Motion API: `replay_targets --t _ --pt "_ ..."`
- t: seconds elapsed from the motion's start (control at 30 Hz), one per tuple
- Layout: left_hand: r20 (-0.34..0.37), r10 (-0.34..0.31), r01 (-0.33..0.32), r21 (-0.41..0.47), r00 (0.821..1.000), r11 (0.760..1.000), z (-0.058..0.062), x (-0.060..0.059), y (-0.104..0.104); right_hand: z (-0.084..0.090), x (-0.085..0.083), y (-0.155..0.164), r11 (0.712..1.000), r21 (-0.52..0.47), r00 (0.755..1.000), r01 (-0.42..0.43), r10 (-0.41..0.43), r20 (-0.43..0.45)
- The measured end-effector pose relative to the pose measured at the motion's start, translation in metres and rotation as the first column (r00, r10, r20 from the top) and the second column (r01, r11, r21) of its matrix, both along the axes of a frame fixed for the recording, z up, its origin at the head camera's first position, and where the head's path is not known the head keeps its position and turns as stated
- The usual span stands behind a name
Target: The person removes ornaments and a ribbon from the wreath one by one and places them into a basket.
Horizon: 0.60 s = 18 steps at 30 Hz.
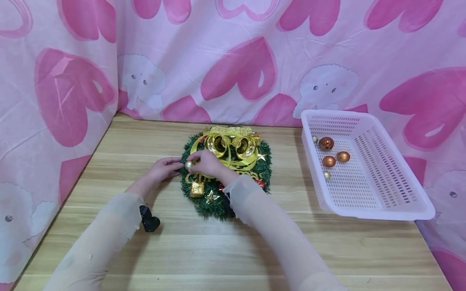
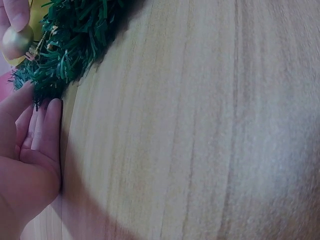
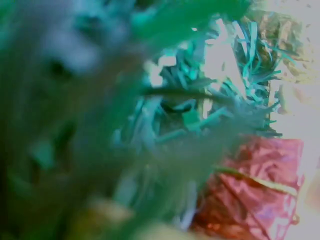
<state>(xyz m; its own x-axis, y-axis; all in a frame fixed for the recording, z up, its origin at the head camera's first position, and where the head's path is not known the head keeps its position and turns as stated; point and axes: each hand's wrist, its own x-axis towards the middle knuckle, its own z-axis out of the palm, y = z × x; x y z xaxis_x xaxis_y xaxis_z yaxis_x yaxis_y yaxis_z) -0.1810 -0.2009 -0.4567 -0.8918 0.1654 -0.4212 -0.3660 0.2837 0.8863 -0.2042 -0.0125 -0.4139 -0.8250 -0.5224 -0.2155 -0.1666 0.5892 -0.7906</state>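
A green Christmas wreath (image 1: 269,173) lies on the table, decorated with gold bells (image 1: 245,147), yellow ribbon, small gift boxes and stars. My right hand (image 1: 209,163) reaches across it and pinches a pale gold ball ornament (image 2: 18,42) over the wreath's left side. On that same edge, my left hand (image 2: 30,160) holds the greenery between thumb and fingertips, close beside the ball. Blurred greenery and a shiny red gift box (image 3: 250,190) fill the right wrist view, where the right hand's fingers are hidden.
To the right stands a white plastic basket (image 1: 386,214) containing several copper-coloured balls (image 1: 329,161) and small pale gold ones (image 1: 327,175). Pink heart-patterned cloth (image 1: 240,68) hangs behind and along the sides of the wooden table (image 1: 204,250).
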Motion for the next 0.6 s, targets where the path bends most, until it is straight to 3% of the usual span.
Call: replay_targets --t 0.6 --pt "-0.016 -0.006 0.006 0.018 1.000 1.000 -0.003 0.000 0.000 0.018 -0.006 0.018 0.997 -0.074 1.000 0.020 -0.020 0.007"
